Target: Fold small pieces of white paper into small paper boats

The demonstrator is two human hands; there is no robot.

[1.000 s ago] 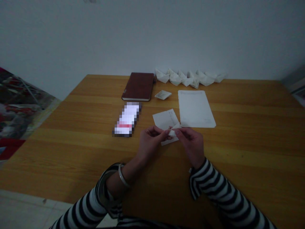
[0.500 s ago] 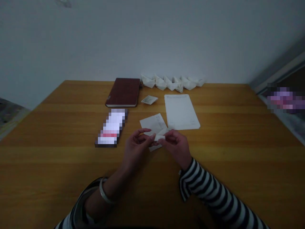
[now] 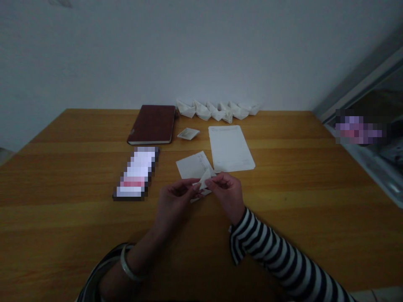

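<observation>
A small folded piece of white paper [image 3: 205,178] is pinched between my two hands, its pointed tip upward. My left hand [image 3: 176,199] grips its left side between thumb and fingers. On the right side my right hand [image 3: 227,193] has its thumb and fingertips closed on the paper. Beneath them, a loose white sheet [image 3: 193,165] with a little print lies flat on the table, partly covered by the hands. Just beyond it sits a small folded paper boat [image 3: 189,134].
A stack of lined white paper [image 3: 231,147] lies behind my right hand. Several paper boats [image 3: 217,111] stand in a row by the wall. To the left are a dark red notebook [image 3: 153,123] and a phone [image 3: 137,172] with a blurred screen, on the wooden table [image 3: 78,167].
The folded paper has turned in my fingers, so a pointed tip now stands up where a flat strip showed before. The whole view has shifted slightly, moving the table's things leftward.
</observation>
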